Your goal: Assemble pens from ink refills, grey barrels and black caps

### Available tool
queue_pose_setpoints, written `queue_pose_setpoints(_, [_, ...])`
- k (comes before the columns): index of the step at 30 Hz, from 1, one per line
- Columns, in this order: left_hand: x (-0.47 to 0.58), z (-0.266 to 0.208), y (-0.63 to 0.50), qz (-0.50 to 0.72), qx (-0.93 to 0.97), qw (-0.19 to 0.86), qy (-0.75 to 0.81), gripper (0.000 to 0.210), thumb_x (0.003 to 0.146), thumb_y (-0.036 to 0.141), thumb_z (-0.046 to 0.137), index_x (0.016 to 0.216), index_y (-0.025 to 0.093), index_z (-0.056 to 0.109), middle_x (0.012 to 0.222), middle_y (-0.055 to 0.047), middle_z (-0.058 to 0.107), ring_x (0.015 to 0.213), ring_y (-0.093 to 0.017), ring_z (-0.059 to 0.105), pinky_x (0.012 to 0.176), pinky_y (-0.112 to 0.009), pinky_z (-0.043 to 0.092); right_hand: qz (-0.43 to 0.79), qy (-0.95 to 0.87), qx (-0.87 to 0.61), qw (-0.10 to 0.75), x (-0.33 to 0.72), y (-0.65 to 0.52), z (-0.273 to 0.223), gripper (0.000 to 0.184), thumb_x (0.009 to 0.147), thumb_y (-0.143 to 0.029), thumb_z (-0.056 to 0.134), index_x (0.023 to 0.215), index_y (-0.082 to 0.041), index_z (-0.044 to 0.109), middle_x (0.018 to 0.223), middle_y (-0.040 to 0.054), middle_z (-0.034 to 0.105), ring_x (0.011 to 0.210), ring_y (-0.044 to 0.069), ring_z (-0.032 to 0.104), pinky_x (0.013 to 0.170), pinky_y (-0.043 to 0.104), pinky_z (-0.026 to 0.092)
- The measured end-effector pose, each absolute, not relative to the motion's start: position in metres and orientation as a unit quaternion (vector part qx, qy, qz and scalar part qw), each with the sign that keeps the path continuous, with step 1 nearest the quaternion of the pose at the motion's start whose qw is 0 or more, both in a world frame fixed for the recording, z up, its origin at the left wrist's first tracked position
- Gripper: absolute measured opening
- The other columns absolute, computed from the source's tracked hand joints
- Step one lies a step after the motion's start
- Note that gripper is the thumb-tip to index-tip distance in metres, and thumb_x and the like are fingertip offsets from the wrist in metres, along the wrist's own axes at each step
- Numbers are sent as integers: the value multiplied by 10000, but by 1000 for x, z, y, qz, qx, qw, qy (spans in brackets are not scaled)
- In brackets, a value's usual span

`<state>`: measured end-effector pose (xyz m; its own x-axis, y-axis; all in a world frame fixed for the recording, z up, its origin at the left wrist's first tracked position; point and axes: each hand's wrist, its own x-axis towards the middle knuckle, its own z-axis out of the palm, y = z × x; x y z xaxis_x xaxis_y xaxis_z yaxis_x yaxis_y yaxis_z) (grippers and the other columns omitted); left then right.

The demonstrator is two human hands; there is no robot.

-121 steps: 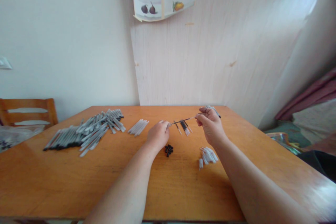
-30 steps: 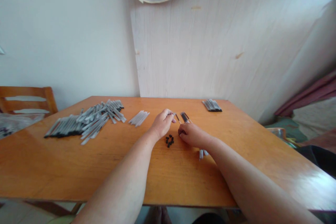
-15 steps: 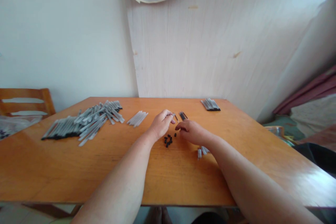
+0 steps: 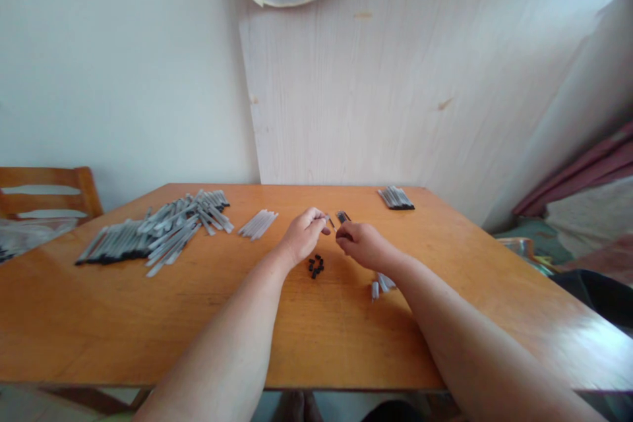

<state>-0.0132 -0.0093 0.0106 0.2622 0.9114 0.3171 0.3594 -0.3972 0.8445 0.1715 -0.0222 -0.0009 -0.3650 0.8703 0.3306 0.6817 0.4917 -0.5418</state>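
My left hand [image 4: 304, 236] is closed in a pinch on a thin, pen-like rod [image 4: 331, 221], which points toward my right hand. Just across from it, my right hand [image 4: 363, 244] has its fingers pressed together by the rod's near end. A small black cap seems to be in that pinch, mostly hidden by the fingers. Several small black caps [image 4: 315, 267] lie loosely on the table below my left hand. Beyond my right hand rests a small group of dark slim rods [image 4: 342, 216]. Short translucent pieces [image 4: 376, 290] lie partly behind my right forearm.
On the wooden table [image 4: 222, 323], a large heap of translucent tubes with black ends [image 4: 168, 227] spreads at the left. A smaller row of pale tubes [image 4: 258, 224] lies nearer the middle. Another black-ended bundle [image 4: 395, 198] sits at the back right. A wooden chair [image 4: 49, 191] stands left.
My right hand has shifted slightly right and its fingers have closed. The lone black cap beneath them is gone from the table. My left hand stays in place with the rod.
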Motion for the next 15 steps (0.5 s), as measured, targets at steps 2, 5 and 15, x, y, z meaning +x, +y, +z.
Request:
queue_pose_setpoints(2, [-13,11,-11,415,727,332,435,205,853,349,436,864,189,563,836,-40,681,675,-134,550,674,-270,433,205,-772,-484,358,173,-22,5,92,795,-244,546,852,-180,578,676,5,598,589,116,522,549,229,369])
queue_pose_setpoints(5, [-11,13,-14,412,732,341,422,230,861,370,430,870,187,569,832,-39,673,677,-131,539,654,-261,428,287,-721,-460,431,174,-24,14,130,784,-307,570,815,-183,546,633,-22,551,543,100,481,519,225,369])
queue_pose_setpoints(15, [-8,16,-19,396,740,371,397,241,866,360,431,895,168,572,836,-50,664,696,-130,546,646,-257,425,384,-663,-423,484,175,-27,22,181,730,-311,605,836,-180,538,663,-4,578,582,111,505,582,257,427])
